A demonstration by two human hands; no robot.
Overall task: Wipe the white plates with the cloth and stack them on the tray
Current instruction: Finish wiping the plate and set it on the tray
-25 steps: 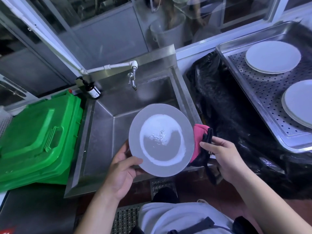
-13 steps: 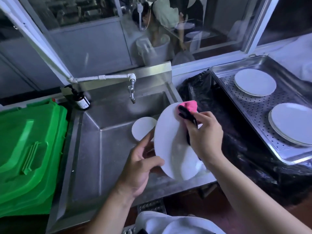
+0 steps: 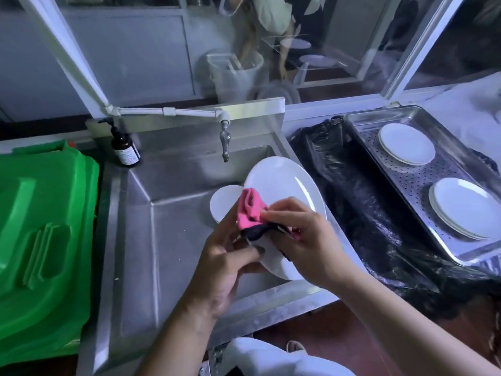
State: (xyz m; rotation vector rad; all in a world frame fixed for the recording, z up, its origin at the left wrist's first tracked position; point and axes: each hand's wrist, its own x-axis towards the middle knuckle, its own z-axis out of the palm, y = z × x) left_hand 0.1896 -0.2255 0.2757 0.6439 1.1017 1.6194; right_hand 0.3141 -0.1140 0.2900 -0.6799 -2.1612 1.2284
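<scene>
Right now the left hand (image 3: 227,263) grips the near-left rim of a white plate (image 3: 282,185), held tilted over the sink (image 3: 173,240) near its front-right corner, probably so drips fall into the basin and the face is open to wiping. Right hand (image 3: 301,240) is curled round a pink and black cloth (image 3: 250,210), pressing it on the plate's lower-left part. The plate stands steeply tilted, its long axis running from the near edge of the sink up and away toward the tap (image 3: 225,142), face turned toward the person and slightly right. Another white plate (image 3: 223,202) lies in the sink, behind the hands, likely waiting its turn. Tray (image 3: 406,191) sits well apart to the right, holding two stacks of plates: far stack (image 3: 406,143), near stack (image 3: 463,207). Judgement: wiping step in progress, stacking not yet done for this plate. Black plastic sheet (image 3: 360,207) lies between sink and tray; green bin lid (image 3: 43,226) at left.
</scene>
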